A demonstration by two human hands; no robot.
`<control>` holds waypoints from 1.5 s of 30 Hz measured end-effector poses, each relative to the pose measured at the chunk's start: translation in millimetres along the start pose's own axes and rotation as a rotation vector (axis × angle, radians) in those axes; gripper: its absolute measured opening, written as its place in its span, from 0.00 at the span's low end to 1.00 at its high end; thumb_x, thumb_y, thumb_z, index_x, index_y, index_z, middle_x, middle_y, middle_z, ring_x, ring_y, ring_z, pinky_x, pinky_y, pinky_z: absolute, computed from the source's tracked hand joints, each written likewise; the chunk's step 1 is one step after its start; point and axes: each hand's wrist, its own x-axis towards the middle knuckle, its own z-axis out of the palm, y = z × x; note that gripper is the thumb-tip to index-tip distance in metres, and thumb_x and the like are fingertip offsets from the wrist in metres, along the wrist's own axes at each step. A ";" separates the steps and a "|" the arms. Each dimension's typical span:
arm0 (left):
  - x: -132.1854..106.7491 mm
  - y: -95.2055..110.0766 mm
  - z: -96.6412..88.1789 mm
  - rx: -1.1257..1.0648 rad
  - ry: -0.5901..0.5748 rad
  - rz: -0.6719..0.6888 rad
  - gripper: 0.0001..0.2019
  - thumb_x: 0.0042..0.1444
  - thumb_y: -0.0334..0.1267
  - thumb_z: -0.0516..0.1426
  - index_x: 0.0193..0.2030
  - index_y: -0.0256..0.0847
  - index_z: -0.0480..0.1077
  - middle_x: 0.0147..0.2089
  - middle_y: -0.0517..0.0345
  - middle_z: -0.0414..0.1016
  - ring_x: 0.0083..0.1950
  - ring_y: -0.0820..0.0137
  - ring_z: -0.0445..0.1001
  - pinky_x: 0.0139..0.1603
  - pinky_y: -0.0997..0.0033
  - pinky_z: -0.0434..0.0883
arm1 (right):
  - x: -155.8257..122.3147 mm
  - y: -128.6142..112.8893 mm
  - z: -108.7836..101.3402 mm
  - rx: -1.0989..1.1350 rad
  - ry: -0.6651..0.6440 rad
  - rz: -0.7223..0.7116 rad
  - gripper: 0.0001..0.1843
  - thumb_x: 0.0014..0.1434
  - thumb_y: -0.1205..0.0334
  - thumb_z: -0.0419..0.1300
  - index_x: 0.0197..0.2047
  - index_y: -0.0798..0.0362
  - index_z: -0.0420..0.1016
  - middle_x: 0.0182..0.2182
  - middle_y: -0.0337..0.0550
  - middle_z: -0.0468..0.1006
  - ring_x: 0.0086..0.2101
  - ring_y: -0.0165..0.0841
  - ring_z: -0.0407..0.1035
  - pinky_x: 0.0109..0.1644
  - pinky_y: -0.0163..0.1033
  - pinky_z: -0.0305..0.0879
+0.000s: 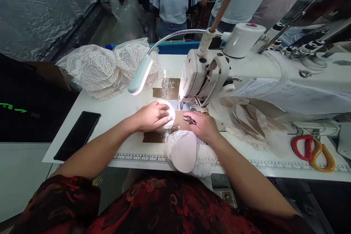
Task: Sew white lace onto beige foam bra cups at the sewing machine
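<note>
- Centre of the frame: the left hand (153, 117) lies palm down over a white lace piece (170, 120), its grip spread, thumb and forefinger apart, probably to keep the piece flat and steady beside the needle area
- Just right of centre: the right hand (205, 127) has its grip closed around small dark snips (189, 120), blades pointing left, seemingly to keep a cutting edge close to the work
- Lower centre: a lace-edged cup (184, 154) lies at the front edge of the surface (116, 113), near both hands
- Above the hands: the lamp (141, 75) bends towards the sewing machine (189, 76), likely to light the stitching spot
- Upper left: 2 lace heaps (94, 67) sit apart from the hands, perhaps to leave working room
</note>
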 end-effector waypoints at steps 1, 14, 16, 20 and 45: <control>-3.9 0.8 -3.4 -0.038 -0.021 -0.030 0.21 0.65 0.47 0.45 0.44 0.39 0.76 0.58 0.49 0.70 0.55 0.59 0.68 0.56 0.61 0.66 | 0.3 0.5 0.0 -0.004 -0.002 -0.006 0.18 0.55 0.64 0.56 0.48 0.44 0.77 0.36 0.38 0.81 0.36 0.35 0.72 0.37 0.37 0.63; 3.5 -11.0 -4.2 -0.315 0.087 -0.357 0.08 0.49 0.38 0.58 0.26 0.38 0.64 0.25 0.62 0.63 0.26 0.73 0.61 0.24 0.74 0.55 | 0.2 -1.5 -2.9 0.120 0.039 -0.081 0.12 0.56 0.64 0.56 0.42 0.48 0.78 0.34 0.40 0.80 0.34 0.35 0.72 0.37 0.38 0.65; 2.5 -1.6 -4.1 -0.409 0.117 -0.262 0.09 0.50 0.39 0.57 0.26 0.38 0.62 0.26 0.63 0.61 0.27 0.75 0.60 0.25 0.75 0.55 | 0.4 -3.6 -4.0 0.238 0.048 -0.074 0.13 0.57 0.59 0.57 0.45 0.48 0.77 0.32 0.40 0.79 0.33 0.35 0.71 0.38 0.39 0.66; 5.5 21.3 3.2 -0.536 0.160 -0.129 0.09 0.51 0.40 0.58 0.28 0.38 0.62 0.28 0.63 0.61 0.30 0.75 0.60 0.29 0.76 0.57 | 1.5 -11.6 -4.7 0.566 -0.047 -0.027 0.25 0.54 0.49 0.62 0.53 0.48 0.71 0.41 0.43 0.78 0.30 0.32 0.70 0.34 0.38 0.66; 3.6 11.0 26.3 -0.397 0.490 0.276 0.10 0.47 0.22 0.49 0.24 0.39 0.65 0.25 0.60 0.67 0.27 0.75 0.64 0.28 0.75 0.64 | -11.0 -6.6 -1.7 0.247 0.307 -0.419 0.06 0.54 0.68 0.57 0.32 0.47 0.73 0.28 0.40 0.75 0.30 0.32 0.69 0.33 0.37 0.65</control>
